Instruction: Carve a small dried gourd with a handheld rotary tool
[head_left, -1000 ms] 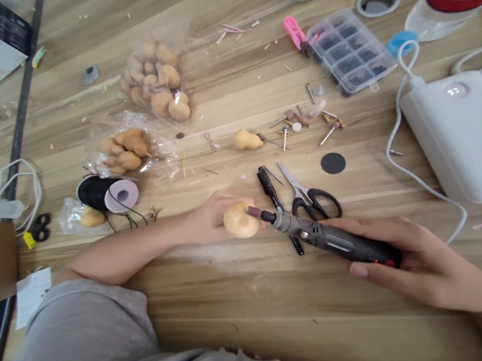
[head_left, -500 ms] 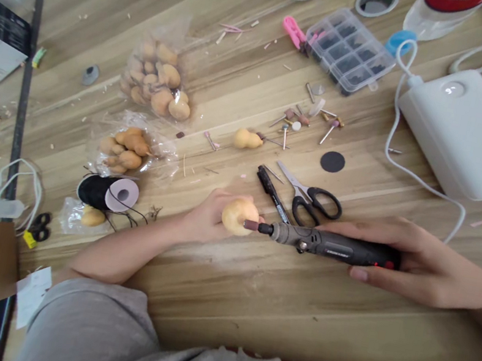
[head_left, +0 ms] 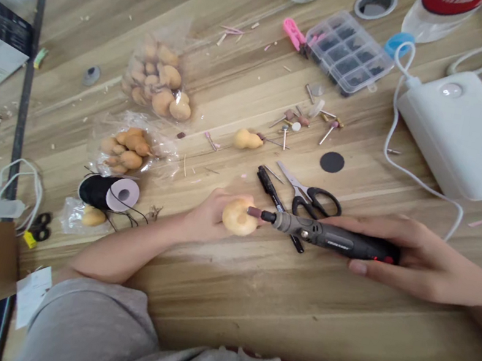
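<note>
A rotary tool (head_left: 337,240) and grinding bits (head_left: 303,120) show a craft workshop

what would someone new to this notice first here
Probably the dark rotary tool in the right hand, its bit at the pale gourd in the left hand. Next, perhaps, the big white power bank at upper right and the bagged gourds left of centre.

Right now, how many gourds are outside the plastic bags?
2: the held gourd in the left hand, and the loose gourd on the table, beyond the black marker.
</note>
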Demonstrator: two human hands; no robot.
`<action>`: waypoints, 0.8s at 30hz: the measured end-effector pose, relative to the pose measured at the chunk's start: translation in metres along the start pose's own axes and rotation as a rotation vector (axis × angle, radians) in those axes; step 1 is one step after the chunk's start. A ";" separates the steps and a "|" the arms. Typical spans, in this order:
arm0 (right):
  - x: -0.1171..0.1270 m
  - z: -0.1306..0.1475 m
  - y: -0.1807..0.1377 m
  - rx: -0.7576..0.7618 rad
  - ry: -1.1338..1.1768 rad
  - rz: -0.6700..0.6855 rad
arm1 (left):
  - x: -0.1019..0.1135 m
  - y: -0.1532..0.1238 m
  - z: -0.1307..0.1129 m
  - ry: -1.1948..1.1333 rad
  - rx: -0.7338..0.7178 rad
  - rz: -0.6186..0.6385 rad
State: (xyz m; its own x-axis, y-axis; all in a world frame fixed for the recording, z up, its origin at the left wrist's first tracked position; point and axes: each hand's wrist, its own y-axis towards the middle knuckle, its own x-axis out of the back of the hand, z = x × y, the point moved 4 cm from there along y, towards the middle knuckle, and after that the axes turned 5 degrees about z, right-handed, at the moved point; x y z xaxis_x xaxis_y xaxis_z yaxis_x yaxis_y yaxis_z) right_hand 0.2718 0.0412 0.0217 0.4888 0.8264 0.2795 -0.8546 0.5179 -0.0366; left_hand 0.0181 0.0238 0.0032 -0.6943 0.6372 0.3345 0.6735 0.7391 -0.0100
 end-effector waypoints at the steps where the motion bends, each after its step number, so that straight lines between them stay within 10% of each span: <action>1: 0.000 0.000 0.000 0.001 0.000 0.002 | 0.000 0.000 0.000 0.005 0.004 -0.002; 24: 0.000 0.001 0.001 0.013 0.001 0.052 | 0.001 0.001 -0.004 -0.014 -0.005 -0.012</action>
State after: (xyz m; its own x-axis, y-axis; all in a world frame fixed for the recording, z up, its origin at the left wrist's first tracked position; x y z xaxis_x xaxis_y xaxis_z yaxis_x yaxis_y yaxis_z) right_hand 0.2710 0.0409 0.0226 0.4441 0.8521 0.2769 -0.8810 0.4716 -0.0383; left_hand 0.0192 0.0246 0.0069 -0.7061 0.6309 0.3216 0.6660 0.7459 -0.0012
